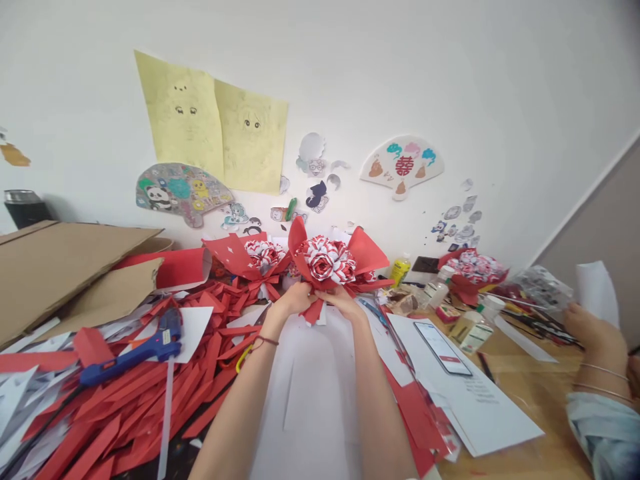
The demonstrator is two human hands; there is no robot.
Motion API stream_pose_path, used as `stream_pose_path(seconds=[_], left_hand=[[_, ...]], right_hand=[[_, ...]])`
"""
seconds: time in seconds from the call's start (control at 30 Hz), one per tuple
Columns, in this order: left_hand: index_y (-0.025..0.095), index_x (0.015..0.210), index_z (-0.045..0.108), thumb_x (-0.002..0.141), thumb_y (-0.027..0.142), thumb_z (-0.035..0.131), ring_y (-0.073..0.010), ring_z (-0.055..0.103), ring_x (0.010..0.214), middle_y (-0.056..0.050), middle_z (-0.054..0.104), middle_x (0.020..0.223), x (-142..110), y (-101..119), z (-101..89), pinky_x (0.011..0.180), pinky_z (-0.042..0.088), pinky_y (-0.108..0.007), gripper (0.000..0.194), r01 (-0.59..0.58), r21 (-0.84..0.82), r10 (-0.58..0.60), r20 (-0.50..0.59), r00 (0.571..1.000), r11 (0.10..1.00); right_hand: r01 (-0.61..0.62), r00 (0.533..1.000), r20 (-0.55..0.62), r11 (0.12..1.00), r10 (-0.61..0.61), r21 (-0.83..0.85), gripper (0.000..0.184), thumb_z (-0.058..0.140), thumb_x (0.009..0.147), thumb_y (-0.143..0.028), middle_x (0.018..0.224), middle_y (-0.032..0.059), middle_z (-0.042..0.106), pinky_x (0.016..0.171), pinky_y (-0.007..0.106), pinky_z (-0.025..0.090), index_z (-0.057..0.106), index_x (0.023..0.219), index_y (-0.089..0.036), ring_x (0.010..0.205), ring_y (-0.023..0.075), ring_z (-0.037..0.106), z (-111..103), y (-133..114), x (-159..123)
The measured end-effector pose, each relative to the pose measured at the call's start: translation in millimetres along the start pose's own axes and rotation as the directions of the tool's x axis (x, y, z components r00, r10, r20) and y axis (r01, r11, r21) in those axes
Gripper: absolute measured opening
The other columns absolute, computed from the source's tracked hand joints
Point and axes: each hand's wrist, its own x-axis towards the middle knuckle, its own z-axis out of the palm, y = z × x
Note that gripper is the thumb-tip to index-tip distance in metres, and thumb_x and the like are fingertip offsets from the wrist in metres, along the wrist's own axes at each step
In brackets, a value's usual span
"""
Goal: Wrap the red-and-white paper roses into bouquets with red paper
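Observation:
Both my hands hold a paper flower bouquet near the wall. Its red and white paper roses sit upright inside a red paper wrap. My left hand is closed on the lower left of the wrap, and my right hand is closed on the lower right, with the fingertips almost meeting at the front. Below them the red and white paper stem end pokes out. Just left stands a second bouquet, partly hidden. Beneath my arms lies white paper.
Red paper strips pile up at left, with a blue hot glue gun on them. Cardboard lies behind. At right are a phone, bottles, and another bouquet. A co-worker's hand holds white paper at far right.

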Motion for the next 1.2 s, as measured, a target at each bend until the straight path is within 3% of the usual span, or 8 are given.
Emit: stream_pose_path(seconds=[0.07, 0.13, 0.33, 0.47, 0.67, 0.93, 1.07, 1.2], left_hand=[[0.017, 0.093, 0.068, 0.082, 0.022, 0.053, -0.0208, 0.066, 0.088, -0.009, 0.072, 0.093, -1, 8, -3.3, 0.079, 0.049, -0.027, 0.019, -0.017, -0.008, 0.017, 0.006, 1.0, 1.0], [0.018, 0.097, 0.068, 0.082, 0.022, 0.053, -0.0205, 0.065, 0.088, -0.008, 0.072, 0.092, -4, 15, -9.4, 0.077, 0.049, -0.026, 0.021, -0.037, -0.02, 0.037, 0.001, 0.999, 0.999], [0.018, 0.086, 0.067, 0.087, 0.023, 0.044, -0.0179, 0.061, 0.073, -0.006, 0.069, 0.077, -12, 35, -37.1, 0.068, 0.044, -0.025, 0.024, -0.056, -0.019, 0.055, -0.06, 0.997, 0.998], [0.018, 0.069, 0.063, 0.088, 0.027, 0.041, -0.0143, 0.054, 0.063, -0.004, 0.063, 0.065, -20, 48, -52.3, 0.062, 0.037, -0.023, 0.031, -0.057, 0.044, 0.06, -0.078, 0.995, 0.997], [0.018, 0.062, 0.063, 0.093, 0.045, 0.036, -0.0168, 0.057, 0.064, -0.006, 0.064, 0.067, -26, 55, -64.4, 0.061, 0.035, -0.025, 0.049, 0.081, 0.153, -0.06, -0.136, 0.989, 0.985], [0.019, 0.067, 0.07, 0.092, 0.048, 0.038, -0.0182, 0.063, 0.068, -0.007, 0.069, 0.068, -23, 51, -63.4, 0.062, 0.039, -0.024, 0.05, 0.167, 0.181, -0.138, -0.162, 0.977, 0.969], [0.023, 0.081, 0.074, 0.089, 0.039, 0.046, -0.017, 0.066, 0.079, -0.005, 0.073, 0.081, -17, 50, -47.2, 0.067, 0.042, -0.023, 0.034, 0.109, 0.288, -0.127, 0.042, 0.991, 0.951], [0.023, 0.09, 0.073, 0.078, 0.036, 0.063, -0.022, 0.069, 0.09, -0.008, 0.074, 0.1, -11, 47, -13.9, 0.072, 0.048, -0.027, 0.021, 0.085, 0.349, -0.17, 0.22, 0.961, 0.933]], right_hand=[[0.043, 0.996, -0.084, 0.999, -0.041, 0.032, 0.03, 0.058, 0.071, -0.054, 0.072, -0.0023, 0.068, 0.085, 0.031, 0.049, 0.068, 0.077, -0.026, 0.094, 0.0145, 0.066, -13, -4, 2], [0.036, 0.995, -0.094, 0.999, -0.032, 0.038, 0.029, 0.064, 0.064, -0.053, 0.077, -0.0033, 0.069, 0.085, 0.032, 0.05, 0.068, 0.08, -0.029, 0.095, 0.0156, 0.065, -6, 12, 12], [-0.099, 0.995, 0.039, 0.994, 0.097, 0.044, 0.045, 0.081, 0.057, -0.044, 0.09, 0.0058, 0.072, 0.089, 0.036, 0.051, 0.069, 0.092, -0.017, 0.093, 0.0222, 0.065, 73, 122, 63], [-0.192, 0.976, 0.136, 0.968, 0.172, 0.159, 0.044, 0.08, 0.068, -0.043, 0.103, 0.0097, 0.071, 0.094, 0.037, 0.049, 0.069, 0.1, -0.015, 0.095, 0.0236, 0.066, 72, 156, 82], [-0.141, 0.99, 0.016, 0.979, 0.14, 0.146, 0.038, 0.077, 0.074, -0.044, 0.108, 0.0077, 0.071, 0.092, 0.033, 0.05, 0.071, 0.099, -0.016, 0.102, 0.0241, 0.065, 45, 134, 84], [-0.069, 0.996, -0.046, 0.993, 0.073, 0.095, 0.037, 0.078, 0.072, -0.044, 0.104, 0.0065, 0.072, 0.088, 0.031, 0.051, 0.071, 0.096, -0.016, 0.097, 0.0223, 0.066, 50, 96, 81], [-0.036, 0.992, -0.118, 0.995, 0.047, 0.089, 0.036, 0.077, 0.073, -0.045, 0.104, 0.0063, 0.072, 0.088, 0.031, 0.051, 0.071, 0.093, -0.015, 0.095, 0.0215, 0.066, 51, 70, 74], [-0.017, 0.964, -0.265, 1.0, 0.014, -0.01, 0.04, 0.08, 0.07, -0.043, 0.105, 0.0089, 0.072, 0.088, 0.034, 0.053, 0.072, 0.095, -0.013, 0.095, 0.0234, 0.066, 38, 40, 60]])
